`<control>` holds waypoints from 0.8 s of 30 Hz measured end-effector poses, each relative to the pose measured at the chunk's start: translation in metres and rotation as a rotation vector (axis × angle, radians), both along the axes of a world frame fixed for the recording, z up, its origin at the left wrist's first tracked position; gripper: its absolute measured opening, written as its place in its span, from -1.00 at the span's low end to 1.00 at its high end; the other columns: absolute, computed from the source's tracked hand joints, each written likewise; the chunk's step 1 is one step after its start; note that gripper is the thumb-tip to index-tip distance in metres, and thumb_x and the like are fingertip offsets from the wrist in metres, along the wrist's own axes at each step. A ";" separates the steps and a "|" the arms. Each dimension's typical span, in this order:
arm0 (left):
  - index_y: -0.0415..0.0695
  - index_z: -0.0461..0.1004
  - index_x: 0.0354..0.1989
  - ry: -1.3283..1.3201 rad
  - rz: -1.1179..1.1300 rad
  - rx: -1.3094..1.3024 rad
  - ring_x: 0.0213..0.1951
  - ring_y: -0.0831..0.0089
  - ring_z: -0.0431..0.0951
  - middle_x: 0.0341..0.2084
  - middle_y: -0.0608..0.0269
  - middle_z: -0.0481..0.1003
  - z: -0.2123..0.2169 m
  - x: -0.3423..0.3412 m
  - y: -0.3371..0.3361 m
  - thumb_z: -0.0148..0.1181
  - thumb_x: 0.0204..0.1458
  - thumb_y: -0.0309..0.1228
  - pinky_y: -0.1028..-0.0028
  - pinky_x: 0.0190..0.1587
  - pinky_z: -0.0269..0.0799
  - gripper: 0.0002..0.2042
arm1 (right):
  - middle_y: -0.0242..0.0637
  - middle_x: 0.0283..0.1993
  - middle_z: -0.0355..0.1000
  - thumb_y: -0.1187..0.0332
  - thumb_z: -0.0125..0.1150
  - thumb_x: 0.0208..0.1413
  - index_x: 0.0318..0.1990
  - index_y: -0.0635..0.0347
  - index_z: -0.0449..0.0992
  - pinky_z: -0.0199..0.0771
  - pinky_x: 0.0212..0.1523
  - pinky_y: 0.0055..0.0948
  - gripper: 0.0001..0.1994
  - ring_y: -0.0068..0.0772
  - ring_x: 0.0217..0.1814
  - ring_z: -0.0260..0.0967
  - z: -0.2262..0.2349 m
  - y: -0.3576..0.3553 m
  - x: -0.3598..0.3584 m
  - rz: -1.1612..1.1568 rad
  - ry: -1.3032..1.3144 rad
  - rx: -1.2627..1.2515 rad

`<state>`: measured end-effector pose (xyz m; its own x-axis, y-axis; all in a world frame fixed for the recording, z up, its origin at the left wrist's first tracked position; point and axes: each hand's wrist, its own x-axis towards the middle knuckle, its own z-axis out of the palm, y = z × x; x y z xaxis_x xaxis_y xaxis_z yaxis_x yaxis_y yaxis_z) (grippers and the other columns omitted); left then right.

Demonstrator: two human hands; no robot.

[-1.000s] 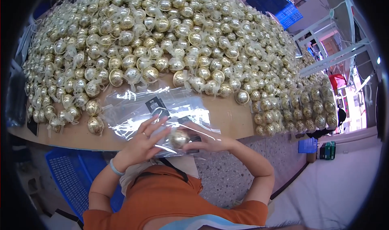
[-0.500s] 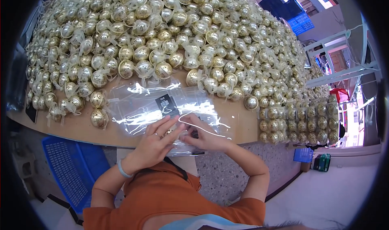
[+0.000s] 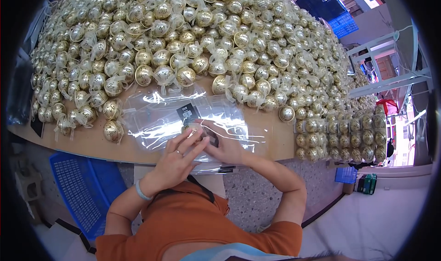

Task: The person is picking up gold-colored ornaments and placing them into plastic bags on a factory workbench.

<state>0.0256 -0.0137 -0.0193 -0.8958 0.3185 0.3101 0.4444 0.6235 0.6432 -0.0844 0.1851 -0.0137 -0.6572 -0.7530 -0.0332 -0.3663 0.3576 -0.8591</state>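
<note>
Clear plastic packaging [image 3: 154, 109], glossy with glare, lies on the tabletop in front of me, with a dark label [image 3: 186, 111] on it. My left hand [image 3: 180, 154], with a ring and a pale wristband, is over its near part with fingers bent together. Curled close against it, my right hand [image 3: 226, 144] meets its fingertips. A small gold-toned patch shows between the fingers; what they pinch is mostly hidden. Just beyond the packaging, gold ball ornaments [image 3: 185, 77] in sheer wrapping with ribbon-like ends are heaped.
The ornament pile covers the far side of the wooden table [image 3: 278, 139]. At the right, clear packs of gold balls [image 3: 340, 139] stand in rows. A blue plastic crate [image 3: 78, 187] is below the table's left edge. Another blue crate [image 3: 344, 24] sits at far right.
My right hand has shifted slightly left and its fingers have moved a little farther up over the packaging. The left hand stays nearly in place. The fingertips remain close together.
</note>
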 end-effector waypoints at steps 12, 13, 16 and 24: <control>-0.01 0.23 0.41 0.008 -0.036 0.010 0.39 0.11 0.12 0.41 0.21 0.16 0.002 0.000 -0.007 0.38 -0.18 -0.53 0.20 0.37 0.14 -0.16 | -0.25 -0.18 0.59 0.37 0.36 0.16 0.06 0.30 0.54 0.61 -0.18 -0.52 -0.66 -0.50 -0.20 0.58 -0.005 0.015 0.009 -0.327 -0.286 0.140; -0.01 0.26 0.40 0.007 -0.044 0.007 0.39 0.10 0.12 0.40 0.19 0.18 0.003 0.000 -0.007 0.39 -0.20 -0.54 0.21 0.40 0.11 -0.16 | -0.28 -0.24 0.59 0.39 0.32 0.19 0.03 0.30 0.55 0.61 -0.19 -0.50 -0.71 -0.50 -0.23 0.58 -0.007 0.019 0.009 -0.388 -0.365 0.101; -0.02 0.25 0.40 -0.003 -0.048 0.039 0.39 0.09 0.11 0.41 0.20 0.17 0.001 -0.003 -0.005 0.39 -0.22 -0.54 0.20 0.40 0.10 -0.14 | -0.24 -0.13 0.58 0.43 0.30 0.19 0.10 0.31 0.50 0.60 -0.12 -0.50 -0.66 -0.47 -0.15 0.57 -0.006 0.013 0.001 -0.248 -0.503 -0.079; -0.02 0.26 0.40 0.056 -0.040 0.018 0.39 0.09 0.10 0.41 0.21 0.15 -0.008 -0.003 -0.001 0.39 -0.24 -0.56 0.18 0.37 0.10 -0.14 | -0.23 -0.07 0.54 0.55 0.30 0.10 0.25 0.36 0.34 0.55 -0.14 -0.60 -0.47 -0.58 -0.08 0.52 -0.008 0.002 0.005 -0.172 -0.502 -0.092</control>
<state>0.0224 -0.0152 -0.0276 -0.8635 0.3481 0.3650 0.5044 0.5930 0.6276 -0.0797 0.1870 -0.0213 -0.6916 -0.6507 -0.3135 0.1544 0.2908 -0.9442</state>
